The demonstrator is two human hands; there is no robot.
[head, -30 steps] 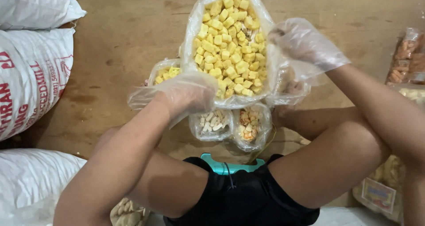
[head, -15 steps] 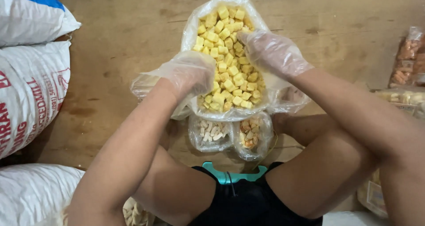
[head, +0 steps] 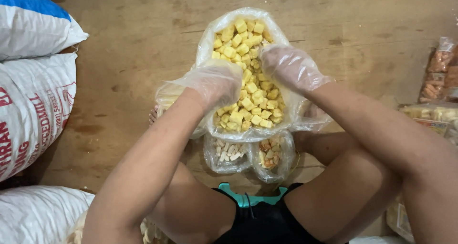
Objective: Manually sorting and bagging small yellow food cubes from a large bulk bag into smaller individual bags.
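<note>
Both hands are working in thin clear plastic gloves. The left hand (head: pixel 217 84) is curling down into the big clear bag of yellow cubes (head: pixel 248 77), fingers bent over the pile, though I cannot tell whether it is actually gripping any. The right hand (head: pixel 288 67) is pressing in from the other side with fingers loosely cupped, and what it is holding, if anything, is hidden under the glove. The bag is lying open on the wooden floor (head: pixel 143 43) between the person's knees, mouth toward them.

The risk I am seeing: the bag's soft rim is sagging on the near side, so a push from either hand could be sending cubes over the edge onto the floor or into the small bags below. The loose gloves could also be slipping or catching on the plastic.

Counting outward: one big bag of yellow cubes; two small clear bags just beneath it, one with pale pieces (head: pixel 228 152) and one with mixed orange and pale pieces (head: pixel 271 155); at least one more bag is peeking out at the left (head: pixel 168 96). Three white woven sacks (head: pixel 33 105) are sitting at the left, and a few packed snack bags (head: pixel 436 74) are lying at the right edge.
</note>
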